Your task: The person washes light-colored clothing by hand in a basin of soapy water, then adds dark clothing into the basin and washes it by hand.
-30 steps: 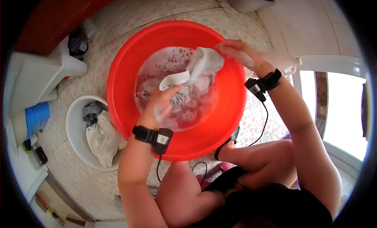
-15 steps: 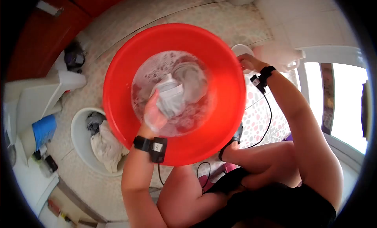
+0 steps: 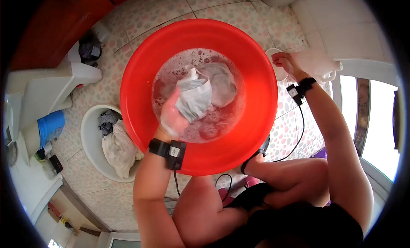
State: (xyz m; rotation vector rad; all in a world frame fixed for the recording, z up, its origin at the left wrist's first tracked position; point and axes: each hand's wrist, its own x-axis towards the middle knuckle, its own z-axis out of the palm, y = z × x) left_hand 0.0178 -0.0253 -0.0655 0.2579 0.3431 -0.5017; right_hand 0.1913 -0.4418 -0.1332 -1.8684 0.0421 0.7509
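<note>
My left hand (image 3: pixel 171 114) is wet and wrapped round a pale grey-white cloth (image 3: pixel 194 96), holding it above the water in a large red basin (image 3: pixel 252 132). A second pale cloth (image 3: pixel 220 83) lies partly under the sudsy water (image 3: pixel 209 130) beside it. To the right, past the basin's rim, my right hand (image 3: pixel 288 63) hangs over a white round container (image 3: pixel 279 74). Its fingers are bent and drawn together; whatever may be between them is hidden.
Left of the red basin stands a whitish tub (image 3: pixel 92 152) with cream cloth (image 3: pixel 118 149) and dark grey cloth (image 3: pixel 108 122) inside. A blue container (image 3: pixel 51 126) is at the far left. A pale jug-like vessel (image 3: pixel 316 66) stands right. A cable (image 3: pixel 302 128) trails from my right wrist.
The basin sits slightly higher and further right in view. My right hand has drawn a little away from the basin's rim. The cloth in my left hand has turned slightly.
</note>
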